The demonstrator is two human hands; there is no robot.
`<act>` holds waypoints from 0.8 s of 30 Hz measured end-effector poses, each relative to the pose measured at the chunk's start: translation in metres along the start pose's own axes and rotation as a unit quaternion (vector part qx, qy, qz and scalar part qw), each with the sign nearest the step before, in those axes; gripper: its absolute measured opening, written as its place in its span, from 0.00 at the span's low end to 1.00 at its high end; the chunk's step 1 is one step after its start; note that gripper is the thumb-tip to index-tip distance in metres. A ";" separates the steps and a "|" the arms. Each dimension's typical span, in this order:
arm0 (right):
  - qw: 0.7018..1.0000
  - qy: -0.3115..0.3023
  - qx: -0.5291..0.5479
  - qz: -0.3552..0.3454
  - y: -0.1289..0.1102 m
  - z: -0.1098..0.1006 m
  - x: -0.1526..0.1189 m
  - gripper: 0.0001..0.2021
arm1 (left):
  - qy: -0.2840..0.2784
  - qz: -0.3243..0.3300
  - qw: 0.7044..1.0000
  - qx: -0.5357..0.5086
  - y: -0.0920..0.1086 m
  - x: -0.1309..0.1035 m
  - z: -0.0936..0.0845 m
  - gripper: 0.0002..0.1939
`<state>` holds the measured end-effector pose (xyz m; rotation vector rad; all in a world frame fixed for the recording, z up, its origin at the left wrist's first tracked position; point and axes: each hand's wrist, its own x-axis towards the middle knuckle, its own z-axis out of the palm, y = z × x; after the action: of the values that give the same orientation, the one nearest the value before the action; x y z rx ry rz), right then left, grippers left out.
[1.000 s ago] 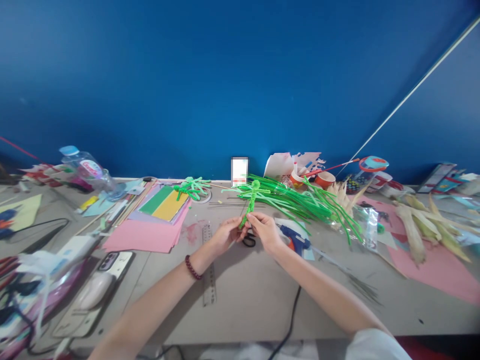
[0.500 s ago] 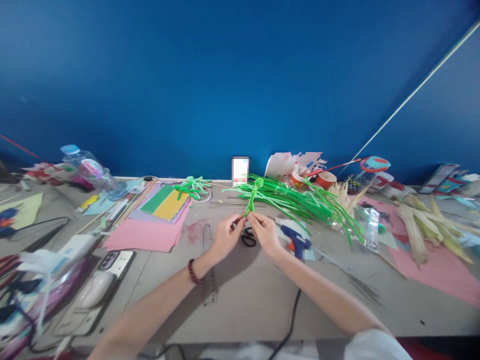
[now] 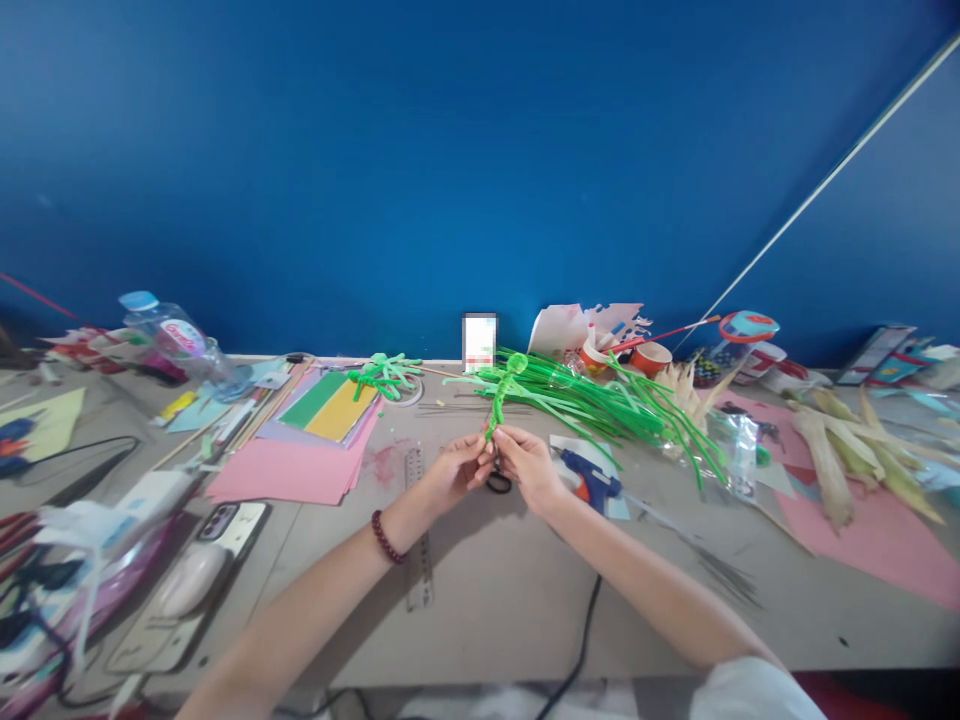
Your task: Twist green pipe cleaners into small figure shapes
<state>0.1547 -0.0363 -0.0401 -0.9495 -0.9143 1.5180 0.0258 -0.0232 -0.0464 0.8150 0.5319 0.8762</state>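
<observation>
A bright green pipe-cleaner piece (image 3: pixel 499 403), twisted along its length with a rounded top, stands upright between my hands above the table. My left hand (image 3: pixel 459 468) has its fingers closed around the lower end. From the other side, my right hand (image 3: pixel 529 468) pinches the same piece, and the fingertips of both hands nearly meet. Black scissors (image 3: pixel 499 483) lie partly hidden beneath the hands. Behind them spreads a bundle of green pipe cleaners (image 3: pixel 592 398).
Left of my hands are a clear ruler (image 3: pixel 420 570), pink paper (image 3: pixel 285 472) and a phone (image 3: pixel 169 620). A blue glue gun (image 3: pixel 592 482) lies close on the right, its black cable running to the front edge. Corn husks (image 3: pixel 832 470) are farther right.
My left hand has turned and its fingers have curled more around the lower end. The green piece has shifted slightly left, and the hands now cover more of the scissors.
</observation>
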 end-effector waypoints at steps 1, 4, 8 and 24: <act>1.000 0.002 -0.010 -0.007 0.000 -0.001 0.001 0.17 | -0.010 -0.008 1.000 -0.002 0.000 0.000 0.000 0.17; 0.999 0.026 -0.028 -0.016 0.000 -0.004 0.004 0.16 | -0.002 -0.016 1.000 0.024 0.001 0.001 0.001 0.18; 0.995 0.082 -0.051 -0.020 -0.001 -0.006 0.006 0.17 | 0.104 0.060 0.972 0.202 -0.002 0.002 0.000 0.17; 0.967 0.072 -0.206 -0.134 0.006 -0.006 0.000 0.13 | 0.160 0.186 0.889 0.386 -0.003 -0.004 0.003 0.14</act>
<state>0.1580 -0.0366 -0.0474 -1.1613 -1.2249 1.0324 0.0270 -0.0293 -0.0471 1.5469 1.0764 1.1775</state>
